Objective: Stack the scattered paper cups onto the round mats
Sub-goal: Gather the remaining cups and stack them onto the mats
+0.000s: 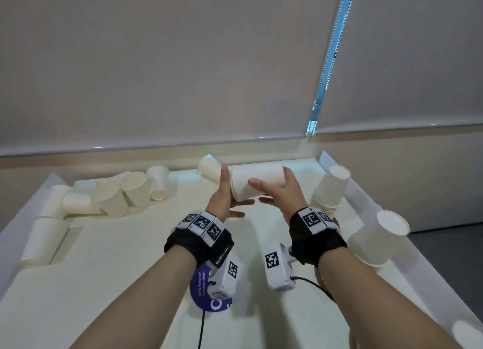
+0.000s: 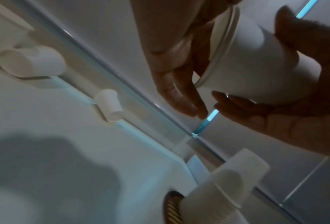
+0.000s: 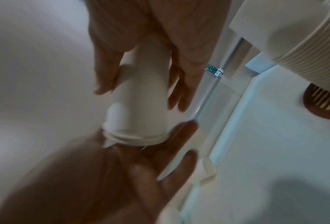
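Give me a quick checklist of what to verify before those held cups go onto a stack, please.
1. Right hand grips the held cups: ok.
2. Left hand steadies the rim end with straight fingers: ok.
3. Held cups fully nested: cannot tell; a second rim shows at the open end.
4. Tall stack stands on a round mat: ok.
5. Tall stack upright: not ok, it leans.
6. Scattered cups all collected: not ok.
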A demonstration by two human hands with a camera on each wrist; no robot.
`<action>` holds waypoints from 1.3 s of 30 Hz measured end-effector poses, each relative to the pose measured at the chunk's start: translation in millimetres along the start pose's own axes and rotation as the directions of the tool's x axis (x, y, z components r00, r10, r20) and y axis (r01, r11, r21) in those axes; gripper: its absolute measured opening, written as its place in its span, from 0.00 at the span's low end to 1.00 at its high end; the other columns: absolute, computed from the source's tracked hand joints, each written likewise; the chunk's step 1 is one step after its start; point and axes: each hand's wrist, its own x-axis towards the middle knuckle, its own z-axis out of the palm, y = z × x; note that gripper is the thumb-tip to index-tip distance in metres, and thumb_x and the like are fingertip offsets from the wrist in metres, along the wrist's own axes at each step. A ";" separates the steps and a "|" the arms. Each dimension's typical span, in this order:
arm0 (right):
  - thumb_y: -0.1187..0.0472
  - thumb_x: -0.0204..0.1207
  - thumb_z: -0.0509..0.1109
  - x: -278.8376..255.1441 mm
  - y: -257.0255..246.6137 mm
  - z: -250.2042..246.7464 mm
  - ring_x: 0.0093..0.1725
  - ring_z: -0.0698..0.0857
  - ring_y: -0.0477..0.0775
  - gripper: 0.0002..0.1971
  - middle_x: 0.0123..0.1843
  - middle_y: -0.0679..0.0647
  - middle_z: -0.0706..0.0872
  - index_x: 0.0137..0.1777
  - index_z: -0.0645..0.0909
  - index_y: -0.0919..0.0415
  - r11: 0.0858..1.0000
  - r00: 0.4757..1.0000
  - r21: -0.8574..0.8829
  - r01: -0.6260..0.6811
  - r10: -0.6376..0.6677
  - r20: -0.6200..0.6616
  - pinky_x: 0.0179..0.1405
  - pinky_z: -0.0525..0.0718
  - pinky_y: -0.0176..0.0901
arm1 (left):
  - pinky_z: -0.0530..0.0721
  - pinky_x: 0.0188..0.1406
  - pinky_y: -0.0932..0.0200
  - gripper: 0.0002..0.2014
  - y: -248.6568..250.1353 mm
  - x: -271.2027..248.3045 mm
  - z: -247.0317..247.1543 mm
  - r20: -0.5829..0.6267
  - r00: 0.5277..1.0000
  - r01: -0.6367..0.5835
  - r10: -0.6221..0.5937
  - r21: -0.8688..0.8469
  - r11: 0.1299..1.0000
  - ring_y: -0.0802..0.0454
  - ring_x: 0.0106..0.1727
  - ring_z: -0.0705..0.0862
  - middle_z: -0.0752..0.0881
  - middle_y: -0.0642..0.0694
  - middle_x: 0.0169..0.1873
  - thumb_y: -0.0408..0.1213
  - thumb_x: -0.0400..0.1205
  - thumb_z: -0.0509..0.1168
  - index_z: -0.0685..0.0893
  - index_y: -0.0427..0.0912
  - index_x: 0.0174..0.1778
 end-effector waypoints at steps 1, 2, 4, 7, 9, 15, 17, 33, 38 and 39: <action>0.60 0.60 0.84 -1.5 -5.6 -2.7 0.58 0.86 0.58 0.37 0.60 0.58 0.83 0.68 0.70 0.57 0.998 0.997 0.068 0.018 -0.012 -0.082 0.51 0.88 0.49 | 0.83 0.50 0.48 0.29 6.3 -3.3 9.8 0.032 0.999 0.003 -0.003 -0.005 1.000 0.46 0.48 0.89 0.88 0.46 0.45 0.65 0.82 0.40 0.80 0.50 0.52; 0.58 0.57 0.85 -3.4 -12.2 -5.9 0.59 0.85 0.58 0.39 0.60 0.57 0.83 0.67 0.69 0.55 0.992 0.986 0.120 0.041 -0.021 -0.166 0.54 0.88 0.51 | 0.83 0.50 0.48 0.27 14.9 -6.5 20.9 0.063 0.998 0.010 -0.010 -0.002 1.000 0.47 0.46 0.89 0.88 0.46 0.44 0.63 0.83 0.42 0.80 0.50 0.48; 0.55 0.51 0.86 -5.6 -25.9 -14.9 0.58 0.84 0.57 0.40 0.58 0.53 0.82 0.63 0.69 0.50 0.991 0.942 0.105 0.081 -0.042 -0.334 0.60 0.85 0.52 | 0.84 0.51 0.48 0.24 26.7 -10.0 38.9 0.137 0.991 -0.002 -0.008 0.068 0.998 0.47 0.46 0.88 0.86 0.45 0.47 0.57 0.86 0.44 0.79 0.45 0.49; 0.60 0.58 0.84 -7.7 -54.3 -34.2 0.54 0.80 0.55 0.37 0.54 0.51 0.78 0.64 0.67 0.53 0.990 0.855 -0.068 0.125 -0.142 -0.498 0.59 0.80 0.45 | 0.82 0.49 0.52 0.22 36.6 -15.4 60.7 0.260 0.965 -0.040 -0.011 0.191 0.981 0.48 0.52 0.87 0.85 0.46 0.57 0.50 0.87 0.46 0.76 0.40 0.64; 0.62 0.59 0.83 -6.5 -72.6 -44.4 0.57 0.80 0.57 0.37 0.56 0.51 0.78 0.66 0.68 0.57 0.970 0.807 -0.173 0.171 -0.238 -0.541 0.60 0.81 0.48 | 0.80 0.48 0.54 0.18 42.0 -17.3 72.8 0.337 0.941 -0.045 -0.020 0.185 0.982 0.49 0.55 0.85 0.82 0.50 0.59 0.46 0.87 0.49 0.75 0.42 0.67; 0.63 0.65 0.78 9.7 -94.4 -66.1 0.63 0.78 0.57 0.36 0.70 0.55 0.73 0.70 0.65 0.56 0.887 0.682 -0.418 0.196 -0.429 -0.593 0.53 0.74 0.39 | 0.81 0.57 0.50 0.21 55.9 -5.3 115.4 0.405 0.914 -0.095 0.007 0.198 0.975 0.50 0.58 0.83 0.80 0.51 0.69 0.35 0.87 0.52 0.67 0.47 0.77; 0.65 0.67 0.75 16.7 -90.5 -77.9 0.66 0.77 0.61 0.34 0.72 0.57 0.70 0.72 0.64 0.57 0.874 0.658 -0.457 0.163 -0.442 -0.610 0.56 0.76 0.44 | 0.79 0.57 0.52 0.24 56.8 -0.6 124.6 0.419 0.908 -0.081 -0.018 0.217 0.973 0.48 0.65 0.81 0.77 0.50 0.72 0.33 0.87 0.50 0.60 0.46 0.81; 0.68 0.66 0.73 52.1 -21.7 -61.6 0.84 0.43 0.65 0.43 0.83 0.62 0.50 0.80 0.56 0.58 0.602 0.807 -0.786 -0.143 -0.389 -0.444 0.80 0.46 0.65 | 0.84 0.49 0.55 0.11 -15.3 67.9 -26.1 -0.159 0.987 0.071 0.021 0.553 0.830 0.46 0.53 0.85 0.87 0.43 0.54 0.33 0.80 0.65 0.85 0.39 0.58; 0.66 0.68 0.70 74.5 -0.2 0.5 0.77 0.64 0.59 0.26 0.74 0.59 0.68 0.69 0.75 0.59 0.564 0.887 -0.811 0.153 -0.440 -0.139 0.78 0.58 0.51 | 0.77 0.58 0.56 0.16 -23.0 93.5 -87.3 -0.376 0.918 0.194 0.125 0.701 0.687 0.41 0.63 0.81 0.82 0.40 0.64 0.33 0.79 0.66 0.82 0.40 0.63; 0.65 0.69 0.70 78.0 7.3 10.1 0.74 0.68 0.57 0.24 0.73 0.58 0.71 0.68 0.77 0.59 0.589 0.915 -0.791 0.165 -0.390 -0.099 0.76 0.62 0.48 | 0.77 0.59 0.55 0.17 -26.2 99.1 -95.5 -0.400 0.904 0.195 0.149 0.697 0.690 0.40 0.63 0.81 0.81 0.39 0.65 0.33 0.78 0.67 0.81 0.39 0.64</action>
